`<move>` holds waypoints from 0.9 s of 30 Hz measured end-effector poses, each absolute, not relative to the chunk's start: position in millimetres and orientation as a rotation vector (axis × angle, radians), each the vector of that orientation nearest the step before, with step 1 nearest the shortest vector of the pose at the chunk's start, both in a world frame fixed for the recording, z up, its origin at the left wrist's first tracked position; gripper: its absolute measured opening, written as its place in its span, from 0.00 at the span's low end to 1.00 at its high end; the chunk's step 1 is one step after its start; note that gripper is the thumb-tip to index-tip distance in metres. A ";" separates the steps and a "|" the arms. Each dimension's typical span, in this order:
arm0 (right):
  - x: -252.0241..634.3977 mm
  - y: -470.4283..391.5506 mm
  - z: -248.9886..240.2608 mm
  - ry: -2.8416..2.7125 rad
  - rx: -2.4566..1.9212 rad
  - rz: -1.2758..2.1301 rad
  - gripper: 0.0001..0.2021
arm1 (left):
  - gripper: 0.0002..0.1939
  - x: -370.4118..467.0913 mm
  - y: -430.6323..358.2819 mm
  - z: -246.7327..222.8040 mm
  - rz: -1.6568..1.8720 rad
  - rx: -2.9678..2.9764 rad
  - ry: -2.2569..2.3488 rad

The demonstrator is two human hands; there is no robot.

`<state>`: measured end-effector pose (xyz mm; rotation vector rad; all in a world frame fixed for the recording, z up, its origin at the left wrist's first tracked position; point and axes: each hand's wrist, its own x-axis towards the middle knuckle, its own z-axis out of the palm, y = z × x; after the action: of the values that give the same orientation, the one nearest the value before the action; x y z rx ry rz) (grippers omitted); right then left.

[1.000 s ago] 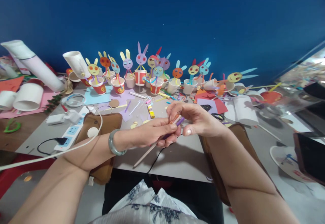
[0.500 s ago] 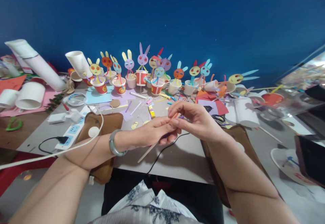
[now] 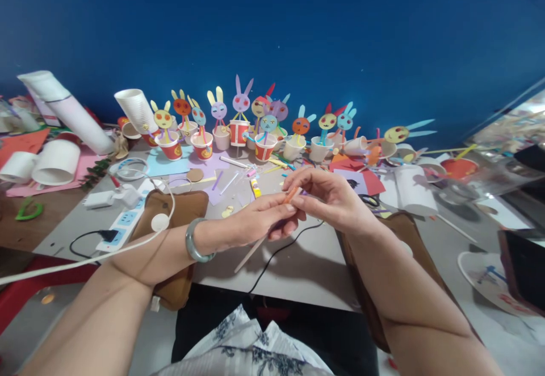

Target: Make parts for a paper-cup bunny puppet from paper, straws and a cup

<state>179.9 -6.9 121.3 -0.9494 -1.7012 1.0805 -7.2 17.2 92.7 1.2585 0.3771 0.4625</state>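
Observation:
In the head view, a thin pale stick (image 3: pixel 250 255) slants through my left hand (image 3: pixel 270 215), its lower end jutting out below the palm. Around the stick's upper end is a small orange strip (image 3: pixel 292 195), apparently paper, between my two hands. My left hand is closed on the stick, with its thumb lying along it. My right hand (image 3: pixel 326 197) curls over from the right, its thumb by the strip and its fingertips closed near it. Part of the strip is hidden by the fingers. Both hands are above the grey table (image 3: pixel 293 274).
Behind the hands stand several paper cups (image 3: pixel 264 147) bearing paper rabbit heads (image 3: pixel 240 102). A glue stick (image 3: pixel 255 188) and paper scraps lie nearer. A power strip (image 3: pixel 123 225) with a white cable is at left, scissors (image 3: pixel 369 200) at right. Brown pads (image 3: pixel 170 205) lie under both forearms.
The fingers of my right hand have lifted and shifted slightly, so more of the orange strip shows. My left hand keeps its hold on the stick. The whole view has shifted a little.

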 end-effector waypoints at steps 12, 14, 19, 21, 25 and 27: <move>185.1 -2.4 121.1 -1.690 -0.976 1.107 0.09 | 0.20 -3.2 19.0 86.0 0.449 1.113 0.327; 185.3 -1.7 121.1 -1.668 -0.985 1.151 0.10 | 0.20 -2.6 19.3 85.3 0.444 1.094 0.335; 186.0 0.0 120.8 -1.661 -0.978 1.148 0.08 | 0.24 -2.1 19.8 84.2 0.474 1.130 0.327; 186.7 0.6 120.5 -1.663 -0.961 1.164 0.08 | 0.25 -2.6 19.1 84.1 0.507 1.178 0.345; 187.8 1.6 118.6 -1.664 -0.931 1.217 0.10 | 0.25 -4.1 16.3 86.3 0.560 1.267 0.415; 187.5 1.8 117.4 -1.656 -0.922 1.246 0.11 | 0.25 -4.7 15.2 88.1 0.577 1.303 0.443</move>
<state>187.5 1.8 117.4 -0.9221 -1.6559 1.2460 -4.7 15.2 88.1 1.3030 0.4428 0.5774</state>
